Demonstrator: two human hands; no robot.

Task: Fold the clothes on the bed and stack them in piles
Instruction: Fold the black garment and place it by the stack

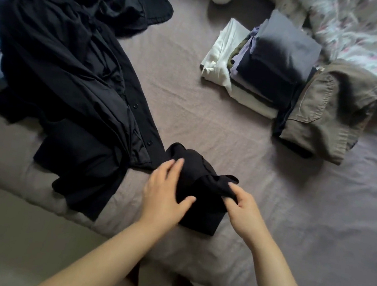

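My right hand [243, 207] pinches a fold of the small black garment [200, 192]; my left hand [164, 192] lies flat on it, fingers relaxed. It lies bunched near the bed [210, 112] edge, long axis running away from me, beside the loose black clothes [71, 74], folded piles [275, 72] farther right

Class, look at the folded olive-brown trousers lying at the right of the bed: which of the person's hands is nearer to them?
Right. The right hand pinches the small black garment below-left of the olive-brown trousers; the left hand rests on that garment's far side, further away.
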